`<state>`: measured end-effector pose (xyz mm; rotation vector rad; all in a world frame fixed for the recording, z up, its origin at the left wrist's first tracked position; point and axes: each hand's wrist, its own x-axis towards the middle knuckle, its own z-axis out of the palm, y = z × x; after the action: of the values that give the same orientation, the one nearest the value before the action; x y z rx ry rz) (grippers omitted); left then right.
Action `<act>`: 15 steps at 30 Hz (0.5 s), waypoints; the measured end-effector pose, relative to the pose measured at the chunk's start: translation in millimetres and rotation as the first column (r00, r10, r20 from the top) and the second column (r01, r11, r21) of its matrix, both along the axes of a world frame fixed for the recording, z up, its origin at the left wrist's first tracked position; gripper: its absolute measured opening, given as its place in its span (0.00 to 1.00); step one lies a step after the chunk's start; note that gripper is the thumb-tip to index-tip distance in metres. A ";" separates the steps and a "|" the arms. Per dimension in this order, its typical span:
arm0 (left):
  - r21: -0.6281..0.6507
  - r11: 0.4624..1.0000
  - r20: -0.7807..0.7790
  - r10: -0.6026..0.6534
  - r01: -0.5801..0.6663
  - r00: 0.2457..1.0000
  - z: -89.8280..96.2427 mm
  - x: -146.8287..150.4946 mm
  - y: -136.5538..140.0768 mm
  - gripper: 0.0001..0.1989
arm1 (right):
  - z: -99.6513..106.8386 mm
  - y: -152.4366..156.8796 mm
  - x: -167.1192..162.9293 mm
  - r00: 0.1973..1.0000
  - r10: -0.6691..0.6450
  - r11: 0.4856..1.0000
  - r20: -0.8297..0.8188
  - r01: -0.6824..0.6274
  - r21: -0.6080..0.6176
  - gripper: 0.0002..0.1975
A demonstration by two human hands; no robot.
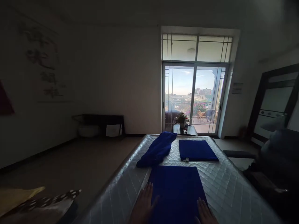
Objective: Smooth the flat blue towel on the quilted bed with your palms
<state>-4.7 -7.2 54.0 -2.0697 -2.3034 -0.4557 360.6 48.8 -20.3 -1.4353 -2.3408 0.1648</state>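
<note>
Near blue cloth (176,188) lies flat on silver quilted cover (233,183). Left hand (144,200) rests by its left edge, right hand (205,213) by its right; fingers extended, neither gripping. Quilting shows both sides. Bunched blue cloth (157,151) just beside far left corner; farther blue cloth (197,150) apart, beyond a quilted strip.

Mostly dim; daylight through glass doors (194,98); sheen on silvery cover (217,175); wall lettering (39,58) blurred, corners dark.
</note>
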 end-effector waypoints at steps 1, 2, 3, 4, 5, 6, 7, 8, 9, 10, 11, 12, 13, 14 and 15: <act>0.016 1.000 -0.029 -0.003 0.004 1.000 -0.5 -1.3 0.1 0.30 | 1.2 -9.1 -2.1 1.000 0.007 1.000 -0.015 -0.006 0.009 0.27; 0.036 0.999 -0.058 -0.002 0.004 0.998 -0.8 -1.9 1.1 0.30 | 3.1 -16.6 -5.3 1.000 0.001 1.000 -0.024 -0.001 0.007 0.28; 0.056 0.998 -0.084 -0.002 0.007 0.996 -1.2 -1.3 2.6 0.30 | 5.0 -22.2 -9.0 0.999 -0.018 1.000 -0.030 0.018 -0.002 0.28; 0.073 0.997 -0.108 -0.009 0.017 0.994 -1.9 1.2 4.6 0.30 | 6.6 -26.1 -12.9 0.998 -0.046 0.999 -0.040 0.046 -0.006 0.28; 0.089 0.995 -0.127 -0.029 0.041 0.991 -3.0 6.4 6.8 0.29 | 7.4 -28.4 -16.5 0.997 -0.064 0.998 -0.048 0.063 -0.014 0.28; 0.098 0.992 -0.141 -0.070 0.084 0.987 -4.7 14.5 9.1 0.29 | 7.4 -29.5 -19.7 0.995 -0.079 0.997 -0.055 0.078 -0.022 0.28; 0.097 0.984 -0.149 -0.133 0.148 0.980 -7.1 25.8 11.3 0.29 | 6.5 -29.6 -22.2 0.994 -0.088 0.996 -0.061 0.086 -0.031 0.28; 0.092 0.970 -0.149 -0.212 0.227 0.966 -10.0 40.0 13.6 0.29 | 5.2 -29.1 -23.9 0.994 -0.093 0.995 -0.064 0.090 -0.041 0.28; 0.084 0.943 -0.144 -0.309 0.323 0.940 -13.3 56.7 16.0 0.31 | 3.6 -28.1 -24.9 0.993 -0.100 0.994 -0.064 0.096 -0.053 0.28; 0.070 0.907 -0.132 -0.403 0.414 0.905 -16.7 75.1 18.5 0.33 | 2.1 -26.9 -24.9 0.992 -0.110 0.992 -0.062 0.105 -0.066 0.28; 0.061 0.868 -0.115 -0.485 0.493 0.867 -20.0 94.2 21.2 0.35 | 1.0 -25.5 -24.1 0.991 -0.121 0.990 -0.057 0.116 -0.080 0.28; 0.059 0.826 -0.097 -0.553 0.560 0.827 -23.0 112.9 24.0 0.36 | 0.2 -24.0 -22.5 0.990 -0.128 0.988 -0.050 0.123 -0.095 0.28; 0.066 0.794 -0.078 -0.599 0.604 0.797 -25.6 130.0 26.8 0.37 | -0.1 -22.4 -20.3 0.991 -0.130 0.986 -0.041 0.125 -0.111 0.28; 0.066 0.766 -0.060 -0.636 0.639 0.769 -27.8 144.3 29.3 0.37 | -0.1 -20.6 -17.7 0.992 -0.122 0.985 -0.031 0.117 -0.128 0.27; 0.057 0.744 -0.041 -0.664 0.666 0.746 -29.4 155.0 31.4 0.37 | -0.1 -18.7 -15.1 0.994 -0.106 0.984 -0.020 0.102 -0.146 0.27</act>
<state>150.2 24.2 24.5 -2.7975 -1.4191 -0.4987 345.5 30.0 -20.4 -1.6093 -2.2647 0.3294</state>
